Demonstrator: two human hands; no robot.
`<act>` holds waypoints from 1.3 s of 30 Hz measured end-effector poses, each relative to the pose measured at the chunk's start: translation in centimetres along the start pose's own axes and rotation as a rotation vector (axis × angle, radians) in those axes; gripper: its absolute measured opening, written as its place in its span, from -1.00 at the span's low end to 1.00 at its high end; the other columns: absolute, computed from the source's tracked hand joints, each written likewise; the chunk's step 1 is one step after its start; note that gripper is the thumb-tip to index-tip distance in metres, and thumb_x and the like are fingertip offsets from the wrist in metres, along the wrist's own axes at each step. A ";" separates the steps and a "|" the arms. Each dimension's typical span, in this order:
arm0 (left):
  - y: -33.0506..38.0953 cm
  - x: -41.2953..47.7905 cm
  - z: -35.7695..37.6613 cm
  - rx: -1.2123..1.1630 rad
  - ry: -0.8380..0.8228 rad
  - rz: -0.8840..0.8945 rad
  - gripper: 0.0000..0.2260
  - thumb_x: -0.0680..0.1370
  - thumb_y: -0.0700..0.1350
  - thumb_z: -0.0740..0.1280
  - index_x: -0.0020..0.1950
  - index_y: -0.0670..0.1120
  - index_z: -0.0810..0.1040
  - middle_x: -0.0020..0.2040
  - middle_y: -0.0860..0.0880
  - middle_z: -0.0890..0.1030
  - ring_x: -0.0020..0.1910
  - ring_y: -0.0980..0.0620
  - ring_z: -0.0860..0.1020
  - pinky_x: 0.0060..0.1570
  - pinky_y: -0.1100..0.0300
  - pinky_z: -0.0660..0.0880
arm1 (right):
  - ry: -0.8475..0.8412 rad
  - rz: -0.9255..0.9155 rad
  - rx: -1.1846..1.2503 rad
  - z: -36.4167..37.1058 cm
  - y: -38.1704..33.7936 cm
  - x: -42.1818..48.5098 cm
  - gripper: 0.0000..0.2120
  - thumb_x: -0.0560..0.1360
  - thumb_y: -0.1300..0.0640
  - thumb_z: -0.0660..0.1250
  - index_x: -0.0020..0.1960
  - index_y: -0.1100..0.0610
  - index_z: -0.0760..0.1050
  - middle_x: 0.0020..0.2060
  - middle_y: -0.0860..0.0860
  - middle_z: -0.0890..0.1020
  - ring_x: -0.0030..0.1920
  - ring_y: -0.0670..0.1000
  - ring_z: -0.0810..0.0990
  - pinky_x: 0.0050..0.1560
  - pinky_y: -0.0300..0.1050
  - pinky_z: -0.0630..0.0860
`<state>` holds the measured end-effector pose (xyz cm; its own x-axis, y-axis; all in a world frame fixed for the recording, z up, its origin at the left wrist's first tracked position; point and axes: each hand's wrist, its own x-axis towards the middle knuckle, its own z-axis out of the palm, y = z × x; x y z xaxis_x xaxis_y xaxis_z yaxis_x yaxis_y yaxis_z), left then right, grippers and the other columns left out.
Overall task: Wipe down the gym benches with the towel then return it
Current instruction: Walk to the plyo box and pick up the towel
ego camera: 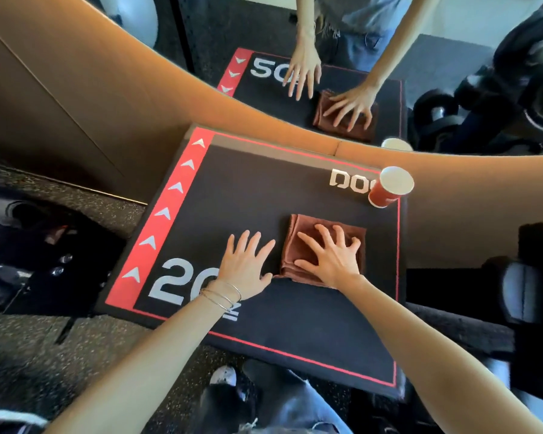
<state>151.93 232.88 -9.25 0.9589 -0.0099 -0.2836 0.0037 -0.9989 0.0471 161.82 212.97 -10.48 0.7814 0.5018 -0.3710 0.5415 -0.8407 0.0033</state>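
Towel (295, 249): brown, folded to a thick rectangle, lying flat on the counter (248, 189), R of centre and a bit toward the near side. Layered edges show along its L side.

R hand (333, 261) is on top of the towel, palm down, fingers spread wide w/ tips slightly bent, pressing on the cloth. Not pinching or wrapped round it. Covers most of the near-R part of the towel; far-L corner stays visible.

L hand (245, 267) lies flat on the bare counter just L of the towel, fingers straight and fanned, holding nothing. Thumb tip is right at the towel's near-L corner; can't tell if touching. Thin bracelets (221, 296) on that wrist.

Counter: black padded top, thin red border line, wide red strip w/ white arrows down the L side. Big white "20" near the L hand, partly under it; white lettering at the far-R corner.

Cup (389, 189): red paper, white inside, upright at the far-R corner, over part of the lettering, well apart from the towel.

Mirror (436, 57) beyond the counter repeats the counter, towel, both hands and cup rim. Dumbbells (436, 111) show in it at R. Brown panel (44, 104) runs below the mirror and across the L.

Floor (44, 355): dark speckled rubber. Dark bag (38, 245) on it, L of the counter. Near edge: shoe (223, 375) and jeans (295, 408).
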 end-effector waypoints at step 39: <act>0.8 -8.7 4.0 -0.014 0.084 -0.226 -0.42 0.34 0.12 0.37 0.34 -0.03 0.47 0.29 -0.15 0.53 0.29 -0.20 0.49 0.26 -0.18 0.42 | 0.390 -0.321 -0.044 3.7 -2.4 -1.8 -0.55 0.49 -0.14 0.05 -0.04 0.14 0.59 -0.19 0.16 0.57 -0.19 0.24 0.53 -0.25 0.08 0.50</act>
<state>142.43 232.01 -10.59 0.9534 0.2186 -0.2082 0.2244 -0.9745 0.0045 158.03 213.34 -13.25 0.6261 0.7796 0.0147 0.7797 -0.6260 -0.0115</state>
